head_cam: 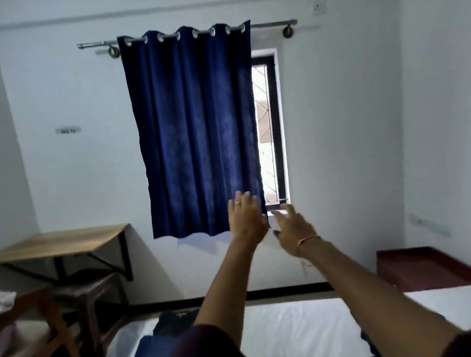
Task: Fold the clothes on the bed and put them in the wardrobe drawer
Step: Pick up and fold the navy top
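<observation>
Head view. Clothes lie low in frame on the bed (295,330): a dark folded garment (177,320) at the far edge, a blue garment (152,354) nearer, partly hidden by the sleeve. Left hand (247,222) and right hand (290,227) are raised toward the curtain (194,131), fingers spread, each grip empty. Both hands well apart from the clothes.

Handling, judged: soft, light, limp fabric; nothing fragile. Likely best pinched at two corners or shoulder seams, since a single-point hold would let it sag and bunch.
</observation>
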The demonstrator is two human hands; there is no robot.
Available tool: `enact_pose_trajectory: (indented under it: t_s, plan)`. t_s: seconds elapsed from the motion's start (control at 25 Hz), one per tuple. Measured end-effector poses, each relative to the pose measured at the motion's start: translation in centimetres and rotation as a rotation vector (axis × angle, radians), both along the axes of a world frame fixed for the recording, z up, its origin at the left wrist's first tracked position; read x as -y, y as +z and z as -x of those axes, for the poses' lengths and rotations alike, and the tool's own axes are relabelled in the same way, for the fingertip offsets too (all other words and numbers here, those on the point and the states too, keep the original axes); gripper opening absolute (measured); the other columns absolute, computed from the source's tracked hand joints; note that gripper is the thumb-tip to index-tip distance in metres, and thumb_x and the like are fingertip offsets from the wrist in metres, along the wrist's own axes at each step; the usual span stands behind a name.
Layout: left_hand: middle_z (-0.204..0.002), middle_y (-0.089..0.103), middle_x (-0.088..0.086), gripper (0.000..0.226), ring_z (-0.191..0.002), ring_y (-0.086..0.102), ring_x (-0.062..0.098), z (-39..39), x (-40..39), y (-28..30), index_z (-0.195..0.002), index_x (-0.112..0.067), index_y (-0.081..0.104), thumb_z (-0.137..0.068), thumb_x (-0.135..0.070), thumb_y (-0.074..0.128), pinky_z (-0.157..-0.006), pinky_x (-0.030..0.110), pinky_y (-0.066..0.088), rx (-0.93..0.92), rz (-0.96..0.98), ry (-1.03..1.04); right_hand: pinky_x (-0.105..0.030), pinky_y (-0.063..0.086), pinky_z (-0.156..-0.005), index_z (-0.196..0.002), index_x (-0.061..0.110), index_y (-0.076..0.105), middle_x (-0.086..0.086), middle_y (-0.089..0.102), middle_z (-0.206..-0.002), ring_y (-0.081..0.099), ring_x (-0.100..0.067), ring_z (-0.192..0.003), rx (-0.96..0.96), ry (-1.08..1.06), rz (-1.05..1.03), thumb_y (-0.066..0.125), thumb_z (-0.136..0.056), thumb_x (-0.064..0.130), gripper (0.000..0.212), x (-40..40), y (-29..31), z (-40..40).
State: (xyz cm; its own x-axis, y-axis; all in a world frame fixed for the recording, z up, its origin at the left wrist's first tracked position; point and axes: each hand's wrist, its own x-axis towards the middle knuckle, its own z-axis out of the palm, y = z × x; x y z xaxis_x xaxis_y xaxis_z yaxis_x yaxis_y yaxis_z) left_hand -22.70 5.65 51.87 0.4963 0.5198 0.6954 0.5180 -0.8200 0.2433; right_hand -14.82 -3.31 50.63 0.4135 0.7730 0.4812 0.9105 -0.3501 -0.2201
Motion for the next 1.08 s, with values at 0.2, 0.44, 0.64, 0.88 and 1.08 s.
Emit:
enact_pose_trajectory:
  t_s: [0.2,0.44,0.64,0.88,1.08]
  plan:
    - [-0.136,0.049,0.015,0.056,-0.137,0.032,0.033,-2.7,4.7,7.2,-0.133,-0.002,0.045,-0.089,-0.036,0.053,-0.113,0.05,0.022,-0.003,-0.121,0.061,-0.042,0.038,-0.099,-0.146,0.022,0.021,-0.003,0.01,-0.154,0.035,-0.029,-0.13,0.23,-0.206,-0.019,0.045,-0.096,0.022,0.055,7.0,6.5,-2.4]
    - [-0.15,0.029,0.017,0.059,-0.144,0.012,0.031,-7.8,7.2,9.7,-0.144,0.001,0.025,-0.095,-0.028,0.04,-0.115,0.048,0.005,0.002,-0.129,0.018,-0.045,0.027,-0.105,-0.149,0.022,0.007,-0.001,-0.001,-0.157,0.015,-0.026,-0.141,0.27,-0.344,-0.112,0.041,-0.098,0.023,0.062,11.3,9.3,-5.6]
    - [-0.155,0.019,0.016,0.064,-0.145,0.008,0.029,-12.2,10.3,8.6,-0.147,-0.001,0.015,-0.097,-0.035,0.038,-0.118,0.047,0.004,-0.023,-0.409,-0.132,-0.05,0.016,-0.112,-0.15,0.02,-0.002,-0.003,-0.009,-0.158,-0.004,-0.026,-0.145,0.289,-0.517,-0.138,0.04,-0.099,0.02,0.066,13.9,8.0,-9.3]
    - [-0.156,0.017,0.014,0.064,-0.146,0.006,0.028,-14.6,11.8,5.1,-0.148,-0.003,0.015,-0.098,-0.038,0.036,-0.117,0.044,0.003,-0.046,-0.325,-0.235,-0.051,0.012,-0.113,-0.15,0.02,-0.005,-0.005,-0.012,-0.157,-0.007,-0.027,-0.145,0.31,-0.606,-0.115,0.041,-0.098,0.021,0.069,15.6,4.1,-12.4]
    - [-0.155,0.019,0.016,0.068,-0.145,0.008,0.03,-17.4,11.4,0.4,-0.147,-0.001,0.017,-0.097,-0.042,0.037,-0.117,0.046,0.005,-0.139,-0.341,-0.305,-0.052,0.012,-0.113,-0.15,0.021,-0.005,-0.005,-0.012,-0.157,-0.006,-0.026,-0.145,0.252,-0.616,-0.049,0.042,-0.098,0.024,0.07,17.0,-0.2,-15.4]
